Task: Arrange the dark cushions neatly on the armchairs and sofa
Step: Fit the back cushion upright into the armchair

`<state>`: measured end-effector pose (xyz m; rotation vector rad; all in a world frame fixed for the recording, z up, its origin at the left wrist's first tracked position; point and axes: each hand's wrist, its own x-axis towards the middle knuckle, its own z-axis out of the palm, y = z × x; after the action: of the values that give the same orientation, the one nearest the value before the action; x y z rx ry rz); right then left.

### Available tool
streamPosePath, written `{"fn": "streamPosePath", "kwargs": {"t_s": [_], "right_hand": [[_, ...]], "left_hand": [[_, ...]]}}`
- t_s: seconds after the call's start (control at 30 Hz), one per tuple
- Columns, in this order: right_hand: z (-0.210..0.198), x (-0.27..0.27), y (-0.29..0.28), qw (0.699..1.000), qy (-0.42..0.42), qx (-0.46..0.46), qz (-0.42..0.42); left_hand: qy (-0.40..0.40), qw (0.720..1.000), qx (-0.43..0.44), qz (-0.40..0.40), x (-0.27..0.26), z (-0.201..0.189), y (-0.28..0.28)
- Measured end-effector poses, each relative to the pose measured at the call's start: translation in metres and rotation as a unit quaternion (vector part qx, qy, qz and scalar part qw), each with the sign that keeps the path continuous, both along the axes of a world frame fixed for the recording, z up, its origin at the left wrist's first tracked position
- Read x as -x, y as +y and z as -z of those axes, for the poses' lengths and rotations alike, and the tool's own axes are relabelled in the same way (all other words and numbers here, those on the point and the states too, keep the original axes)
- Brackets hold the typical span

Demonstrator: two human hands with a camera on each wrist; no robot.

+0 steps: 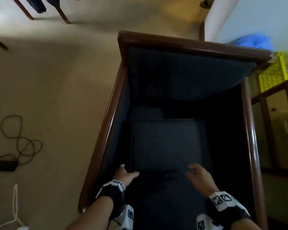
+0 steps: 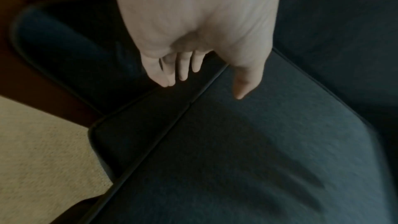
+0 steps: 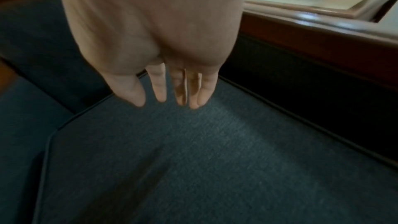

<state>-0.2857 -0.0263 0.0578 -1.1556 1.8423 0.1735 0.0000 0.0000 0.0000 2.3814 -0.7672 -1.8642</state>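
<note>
Cushion (image 1: 168, 145) lies flat on the armchair (image 1: 106, 117) seat, short of the backrest, with the left hand (image 1: 125, 173) spread at its near left corner and the right hand (image 1: 198, 175) relaxed above, so an even two-handed push should square it.

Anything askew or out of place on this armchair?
Yes. The seat cushion sits off-centre, leaving a dark gap by the right armrest. Both hands are open at its front edge. A cable lies tangled on the carpet.
</note>
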Motion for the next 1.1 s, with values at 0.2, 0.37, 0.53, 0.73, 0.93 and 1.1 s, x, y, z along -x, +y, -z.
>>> {"fn": "streamPosePath", "kwargs": {"t_s": [0.2,0.37,0.53,0.73,0.93,1.1], "right_hand": [[0.038,-0.018,-0.003,0.998,0.046,-0.035,0.018],[0.049,-0.031,0.006,0.996,0.071,-0.052,0.015],[0.055,-0.026,0.009,0.996,0.054,-0.056,0.032],[0.046,-0.012,0.009,0.996,0.038,-0.043,0.066],[0.008,0.009,-0.007,0.994,0.043,-0.032,0.091],[-0.050,0.022,-0.022,0.992,-0.020,0.081,0.093]], "left_hand": [[0.060,0.995,-0.064,-0.050,0.012,0.036,-0.005],[0.092,0.986,-0.076,-0.117,0.016,0.047,0.014],[0.136,0.973,-0.089,-0.162,0.014,0.041,0.012],[0.188,0.972,-0.017,-0.141,0.027,0.006,0.013],[0.102,0.989,0.080,-0.074,0.061,-0.043,0.007],[-0.020,0.985,0.138,0.104,0.104,-0.124,-0.035]]}}
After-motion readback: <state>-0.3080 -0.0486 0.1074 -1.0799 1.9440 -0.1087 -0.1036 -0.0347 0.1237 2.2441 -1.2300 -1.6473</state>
